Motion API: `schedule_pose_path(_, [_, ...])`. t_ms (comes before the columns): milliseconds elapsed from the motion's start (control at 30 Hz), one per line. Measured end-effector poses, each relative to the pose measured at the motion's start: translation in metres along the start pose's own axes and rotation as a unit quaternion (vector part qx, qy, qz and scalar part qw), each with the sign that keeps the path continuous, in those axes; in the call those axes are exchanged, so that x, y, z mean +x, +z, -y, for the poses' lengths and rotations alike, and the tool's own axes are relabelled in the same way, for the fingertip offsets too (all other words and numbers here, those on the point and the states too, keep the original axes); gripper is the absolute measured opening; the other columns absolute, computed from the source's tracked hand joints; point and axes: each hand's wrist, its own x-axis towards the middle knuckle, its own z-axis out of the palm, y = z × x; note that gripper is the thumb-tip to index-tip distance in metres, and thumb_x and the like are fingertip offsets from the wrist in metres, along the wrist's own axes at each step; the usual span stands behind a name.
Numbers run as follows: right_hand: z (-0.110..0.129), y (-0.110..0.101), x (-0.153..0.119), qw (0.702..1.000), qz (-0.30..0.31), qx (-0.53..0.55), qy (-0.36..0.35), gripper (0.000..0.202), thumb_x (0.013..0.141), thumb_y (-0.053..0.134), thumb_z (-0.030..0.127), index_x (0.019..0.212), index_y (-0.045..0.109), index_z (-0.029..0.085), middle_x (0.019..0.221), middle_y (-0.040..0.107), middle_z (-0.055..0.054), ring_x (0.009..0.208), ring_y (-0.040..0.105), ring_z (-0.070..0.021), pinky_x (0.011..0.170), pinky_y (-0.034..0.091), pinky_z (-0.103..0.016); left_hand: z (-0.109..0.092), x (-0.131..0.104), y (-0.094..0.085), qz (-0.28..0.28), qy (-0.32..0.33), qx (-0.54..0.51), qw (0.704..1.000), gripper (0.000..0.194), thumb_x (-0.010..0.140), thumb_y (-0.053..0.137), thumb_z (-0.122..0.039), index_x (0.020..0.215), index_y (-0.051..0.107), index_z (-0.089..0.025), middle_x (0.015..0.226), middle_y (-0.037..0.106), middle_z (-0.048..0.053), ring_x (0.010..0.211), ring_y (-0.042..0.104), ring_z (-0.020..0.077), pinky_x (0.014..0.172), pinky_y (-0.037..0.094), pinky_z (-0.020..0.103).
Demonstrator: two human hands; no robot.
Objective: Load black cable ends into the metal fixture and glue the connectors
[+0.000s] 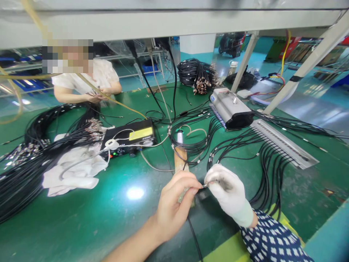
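Observation:
My bare left hand and my right hand, in a white glove, meet fingertip to fingertip above the green table. Between them shows a small silver cable connector, pinched from both sides; most of it is hidden by the fingers. A black cable runs from beneath the left hand toward the near edge. Just behind the hands lies a wooden handle-like piece with a small white-and-green bottle at its far end. Loops of thin black cable surround the bottle.
A black control box stands at centre left by a white cloth and black cable bundles. A silver-grey device and metal cable rack lie right. Another coil sits behind; a person works across the table.

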Motion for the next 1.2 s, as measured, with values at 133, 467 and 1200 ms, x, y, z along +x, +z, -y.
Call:
schedule_pose_path(133, [-0.001, 0.005, -0.002, 0.998, -0.002, 0.033, 0.050, 0.012, 0.093, 0.061, 0.021, 0.081, 0.061, 0.022, 0.078, 0.062, -0.001, 0.072, 0.060, -0.0153, 0.065, 0.046, -0.029, 0.001, 0.000, 0.000, -0.008, -0.002, 0.004, 1.000, 0.023, 0.093, 0.051, -0.002, 0.103, 0.061, -0.019, 0.096, 0.060, 0.004, 0.092, 0.057, 0.0135, 0.081, 0.046, 0.026])
schedule_pose_path(467, [0.006, -0.005, 0.001, 0.993, 0.027, -0.069, -0.087, 0.013, 0.097, 0.057, 0.028, 0.086, 0.062, 0.023, 0.077, 0.067, -0.003, 0.071, 0.062, -0.0177, 0.068, 0.047, -0.033, 0.004, -0.002, 0.001, -0.012, 0.023, 0.009, 1.000, 0.026, 0.091, 0.052, 0.002, 0.104, 0.060, -0.019, 0.097, 0.061, 0.004, 0.093, 0.058, 0.0144, 0.083, 0.047, 0.028])
schedule_pose_path(1200, [0.000, 0.010, -0.003, 0.987, 0.001, 0.017, 0.162, 0.019, 0.092, 0.059, 0.026, 0.073, 0.058, 0.020, 0.072, 0.059, 0.001, 0.065, 0.054, -0.0141, 0.060, 0.043, -0.027, -0.001, 0.016, 0.009, -0.059, -0.191, -0.022, 0.980, 0.007, 0.086, 0.061, -0.017, 0.081, 0.065, -0.017, 0.077, 0.063, 0.001, 0.073, 0.058, 0.0125, 0.068, 0.046, 0.022])
